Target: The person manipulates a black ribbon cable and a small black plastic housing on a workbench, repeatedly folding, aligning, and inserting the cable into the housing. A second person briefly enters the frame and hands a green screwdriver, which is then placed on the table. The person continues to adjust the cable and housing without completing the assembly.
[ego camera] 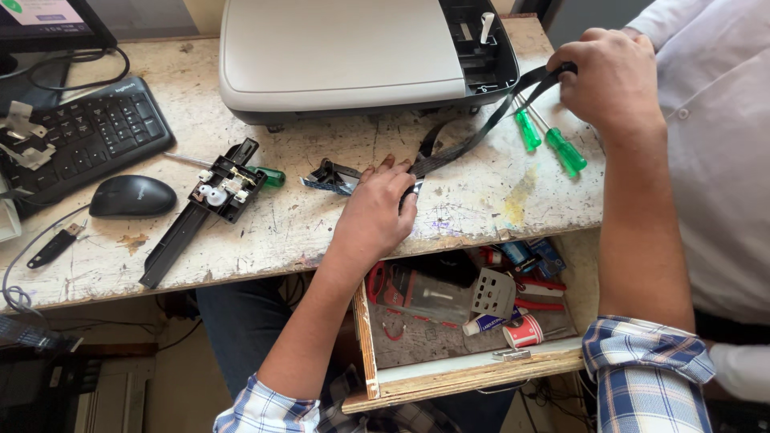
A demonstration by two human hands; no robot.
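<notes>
Two hands stretch a flat black ribbon cable across a worn workbench.

A grey printer sits at the bench's far edge. The ribbon cable runs taut from the right hand, closed around its upper end beside the printer, down to the left hand, which presses its lower end flat on the bench. Below, an open wooden drawer holds red-handled pliers, a perforated metal plate, a small tube and loose parts.

Bare desk between the hands is passable, under the taut black ribbon cable. Printer blocks beyond them, green screwdrivers sit just below the right hand.
</notes>
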